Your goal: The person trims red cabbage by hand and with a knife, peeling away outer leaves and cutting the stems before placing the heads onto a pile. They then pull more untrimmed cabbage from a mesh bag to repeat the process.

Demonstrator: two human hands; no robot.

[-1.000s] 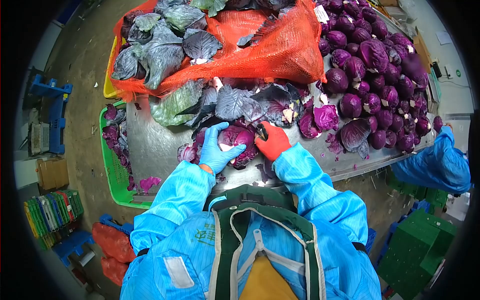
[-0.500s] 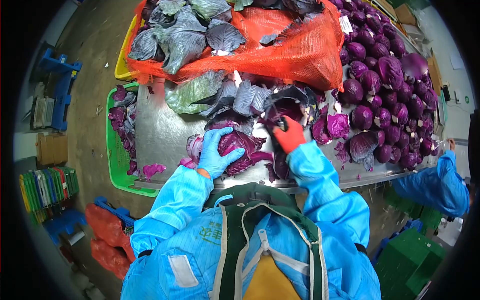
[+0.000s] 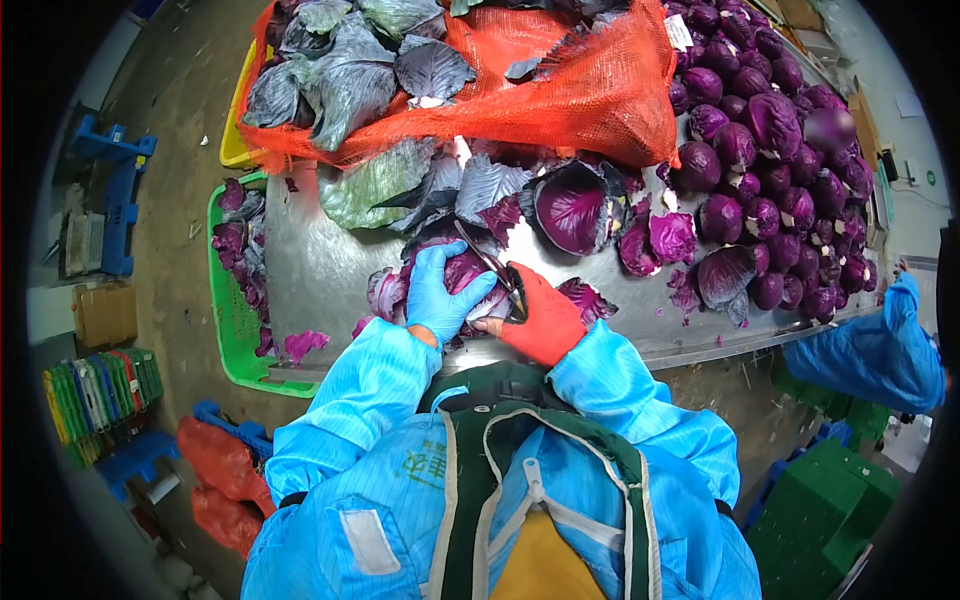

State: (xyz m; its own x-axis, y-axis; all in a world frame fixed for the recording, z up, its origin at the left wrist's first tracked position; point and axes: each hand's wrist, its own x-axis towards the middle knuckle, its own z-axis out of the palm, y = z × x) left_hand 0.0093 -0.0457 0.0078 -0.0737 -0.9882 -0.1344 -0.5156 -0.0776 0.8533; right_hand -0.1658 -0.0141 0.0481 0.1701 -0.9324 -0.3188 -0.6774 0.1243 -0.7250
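My left hand [image 3: 444, 292], in a blue glove, is closed on a purple cabbage [image 3: 466, 270] at the near part of the metal table. My right hand [image 3: 545, 314], in a red glove, is wrapped round the handle of a knife [image 3: 488, 256], whose blade lies over the cabbage, pointing up and left. Beyond my hands lie dark outer leaves [image 3: 492, 190] and a large cupped leaf [image 3: 571, 208]. The underside of the cabbage is hidden.
An orange mesh bag [image 3: 560, 115] with leaves spans the table's far side. Many purple cabbages [image 3: 735, 145] are piled at right. A green basket [image 3: 225, 300] of scraps stands left of the metal table [image 3: 290, 235]. At far right is a co-worker's blue sleeve [image 3: 870, 345].
My right hand has come left and nearer with the knife, from the dark leaves to the cabbage. A leaf piece now lies right of my right hand. My left hand stays on the cabbage.
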